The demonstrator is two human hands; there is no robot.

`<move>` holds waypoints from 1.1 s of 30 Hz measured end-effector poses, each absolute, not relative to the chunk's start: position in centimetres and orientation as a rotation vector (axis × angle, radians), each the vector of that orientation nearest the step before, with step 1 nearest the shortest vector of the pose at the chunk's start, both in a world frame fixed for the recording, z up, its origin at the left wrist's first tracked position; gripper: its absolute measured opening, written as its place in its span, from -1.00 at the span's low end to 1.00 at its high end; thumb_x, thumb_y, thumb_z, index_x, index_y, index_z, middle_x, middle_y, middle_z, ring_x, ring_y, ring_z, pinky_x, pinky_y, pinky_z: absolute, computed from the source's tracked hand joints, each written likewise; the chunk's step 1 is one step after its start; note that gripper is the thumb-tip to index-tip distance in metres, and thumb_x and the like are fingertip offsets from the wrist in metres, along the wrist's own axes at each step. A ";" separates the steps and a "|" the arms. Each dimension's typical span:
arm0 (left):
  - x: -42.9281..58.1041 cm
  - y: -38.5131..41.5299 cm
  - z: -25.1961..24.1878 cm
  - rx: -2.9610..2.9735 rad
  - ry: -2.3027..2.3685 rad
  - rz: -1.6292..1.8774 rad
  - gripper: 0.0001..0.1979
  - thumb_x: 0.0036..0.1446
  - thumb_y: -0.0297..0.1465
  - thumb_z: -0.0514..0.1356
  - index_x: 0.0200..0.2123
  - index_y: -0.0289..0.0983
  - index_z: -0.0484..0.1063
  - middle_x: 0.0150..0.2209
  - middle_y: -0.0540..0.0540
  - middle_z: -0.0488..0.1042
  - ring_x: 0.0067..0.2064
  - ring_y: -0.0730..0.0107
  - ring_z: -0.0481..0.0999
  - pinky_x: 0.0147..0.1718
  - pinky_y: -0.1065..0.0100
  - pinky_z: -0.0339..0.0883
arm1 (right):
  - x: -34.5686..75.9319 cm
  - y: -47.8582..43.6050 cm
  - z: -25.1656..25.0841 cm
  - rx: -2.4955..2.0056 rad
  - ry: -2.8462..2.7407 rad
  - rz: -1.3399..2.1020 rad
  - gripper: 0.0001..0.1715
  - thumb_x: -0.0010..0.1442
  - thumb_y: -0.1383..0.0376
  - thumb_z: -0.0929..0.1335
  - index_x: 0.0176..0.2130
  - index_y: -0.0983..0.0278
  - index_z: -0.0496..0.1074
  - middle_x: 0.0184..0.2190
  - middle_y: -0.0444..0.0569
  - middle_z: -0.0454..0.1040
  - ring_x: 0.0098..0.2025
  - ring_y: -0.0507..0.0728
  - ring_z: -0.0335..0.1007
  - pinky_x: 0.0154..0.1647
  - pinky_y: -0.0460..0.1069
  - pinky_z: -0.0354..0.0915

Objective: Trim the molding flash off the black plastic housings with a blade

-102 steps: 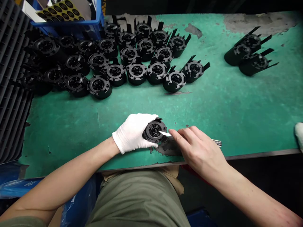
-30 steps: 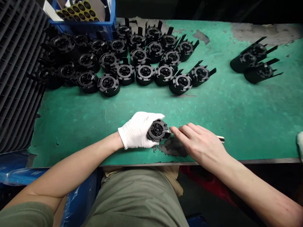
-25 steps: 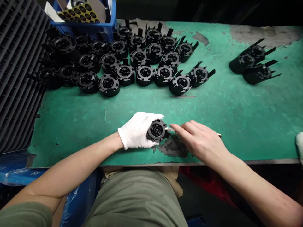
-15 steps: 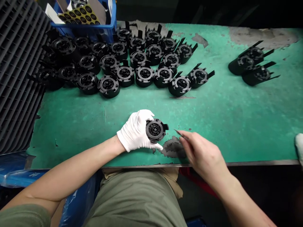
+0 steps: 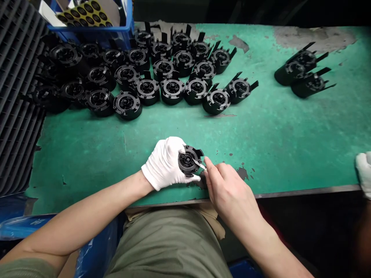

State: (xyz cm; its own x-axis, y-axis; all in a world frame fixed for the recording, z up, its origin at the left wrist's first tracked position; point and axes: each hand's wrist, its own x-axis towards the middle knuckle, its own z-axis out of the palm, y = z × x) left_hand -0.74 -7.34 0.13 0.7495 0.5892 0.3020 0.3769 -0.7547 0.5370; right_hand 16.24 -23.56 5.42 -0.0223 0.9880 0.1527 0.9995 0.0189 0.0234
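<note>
My left hand, in a white glove, grips a round black plastic part near the front edge of the green table, its ribbed face tilted toward me. My bare right hand is closed in a pinch on a thin metal blade. The blade's tip touches the part's right rim. Most of the blade is hidden under my fingers.
Many like black parts stand in rows at the back left, and three more lie at the back right. A blue bin with a sticker sheet sits far left behind them. Black ribbed trays line the left edge. Another person's white-gloved hand shows at the right edge.
My right hand drew back from the part half a second ago and has returned, the blade again on its rim. My left hand turned the part slightly.
</note>
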 end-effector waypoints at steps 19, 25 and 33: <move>-0.9 -8.8 0.3 2.465 0.833 0.712 -0.26 -0.07 0.17 0.54 -0.10 -0.28 0.47 -0.08 -0.31 0.60 -0.08 -0.11 0.66 -0.12 -0.01 0.56 | 16.1 -23.2 6.5 -2.202 -2.356 -0.223 -0.46 0.38 0.53 0.37 0.30 0.56 0.47 -0.31 0.02 0.39 -0.25 0.23 0.29 -0.25 0.09 0.28; -1.0 -8.9 -0.2 2.478 0.806 0.820 -0.28 -0.01 0.12 0.53 -0.04 -0.25 0.37 -0.04 -0.32 0.59 -0.06 -0.11 0.67 -0.13 0.00 0.54 | 15.6 -23.6 6.2 -2.260 -2.313 -0.264 -0.45 0.39 0.53 0.36 0.32 0.54 0.46 -0.29 0.05 0.42 -0.25 0.23 0.30 -0.29 0.08 0.25; -1.2 -9.0 -0.8 2.482 0.835 0.824 -0.20 -0.02 0.15 0.52 0.02 -0.24 0.30 -0.01 -0.33 0.56 -0.08 -0.12 0.66 -0.13 -0.02 0.53 | 14.7 -23.7 5.7 -2.300 -2.191 -0.339 -0.51 0.43 0.52 0.34 0.30 0.51 0.48 -0.31 0.03 0.45 -0.28 0.22 0.33 -0.36 0.07 0.24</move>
